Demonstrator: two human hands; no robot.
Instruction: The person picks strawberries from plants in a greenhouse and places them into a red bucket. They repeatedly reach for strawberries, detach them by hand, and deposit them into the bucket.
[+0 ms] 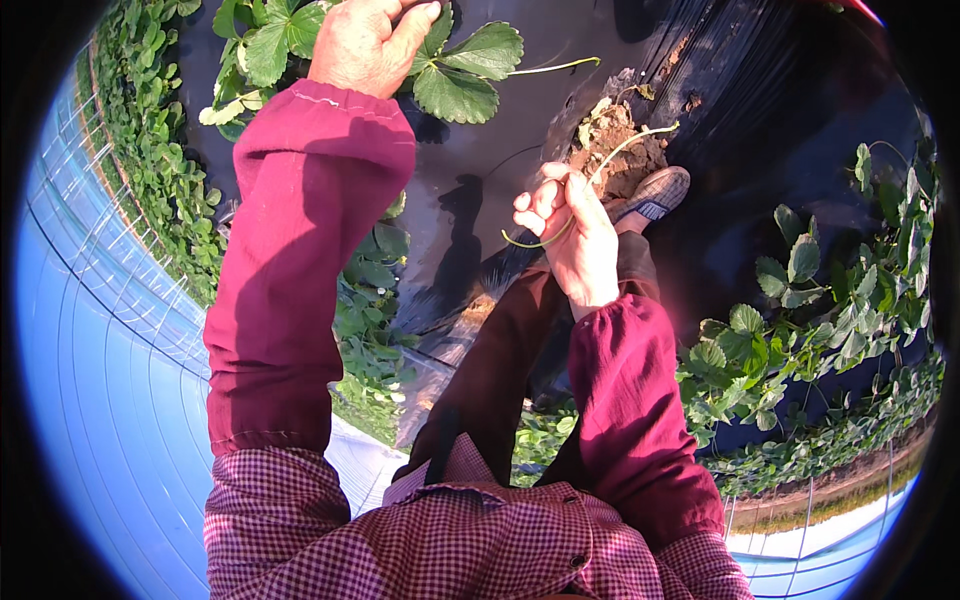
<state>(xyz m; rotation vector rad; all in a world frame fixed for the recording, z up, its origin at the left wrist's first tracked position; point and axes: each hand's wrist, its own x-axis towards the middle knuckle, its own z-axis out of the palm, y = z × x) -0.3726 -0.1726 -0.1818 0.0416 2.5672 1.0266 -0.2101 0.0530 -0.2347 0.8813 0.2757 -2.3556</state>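
Note:
My left hand is over a strawberry plant at the top edge, back of the hand up. Its fingers are partly cut off by the frame, so what they grip cannot be told. Green toothed leaves spread just right of it, and a thin pale runner sticks out from them. Lower and to the right, my right hand is turned palm up and holds a long, curved, cut-off-looking green stem between thumb and fingers. The stem's two ends stick out on either side.
Black plastic mulch covers the ground. Brown soil shows through a torn opening beside my shoe. More strawberry plants grow at right, another leafy row at left. Clear film over a hoop frame bounds the left side.

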